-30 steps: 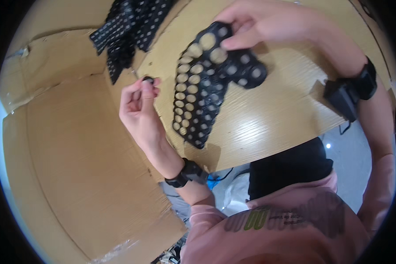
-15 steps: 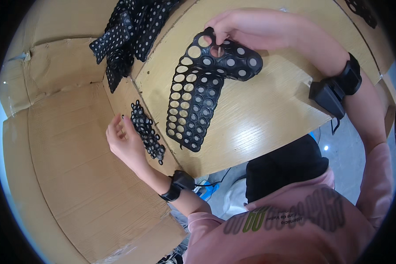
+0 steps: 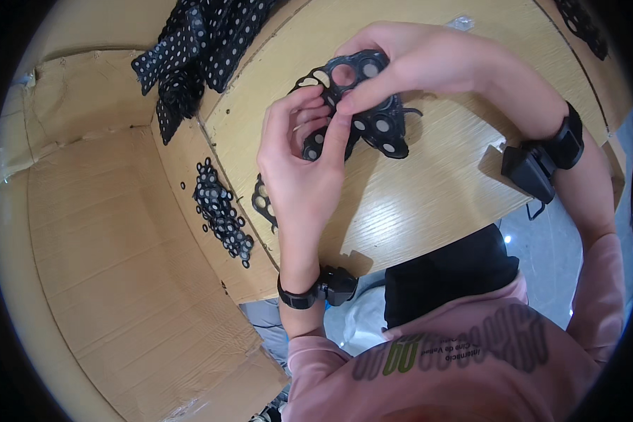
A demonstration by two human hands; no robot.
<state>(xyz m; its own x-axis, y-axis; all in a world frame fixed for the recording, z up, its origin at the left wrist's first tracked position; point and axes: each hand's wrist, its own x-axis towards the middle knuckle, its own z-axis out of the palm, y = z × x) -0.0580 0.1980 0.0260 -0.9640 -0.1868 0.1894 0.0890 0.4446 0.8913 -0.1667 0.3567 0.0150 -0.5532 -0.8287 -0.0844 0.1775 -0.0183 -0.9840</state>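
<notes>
Left hand risen from loose rubber rings on cardboard, both hands pinching floppy perforated black sheet, right hand above

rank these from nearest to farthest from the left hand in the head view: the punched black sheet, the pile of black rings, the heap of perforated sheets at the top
1. punched black sheet: touching the left hand, held together with the right hand over the wooden table.
2. pile of black rings: to the hand's left, on the cardboard.
3. heap of perforated sheets: farthest, up at the top left.
</notes>
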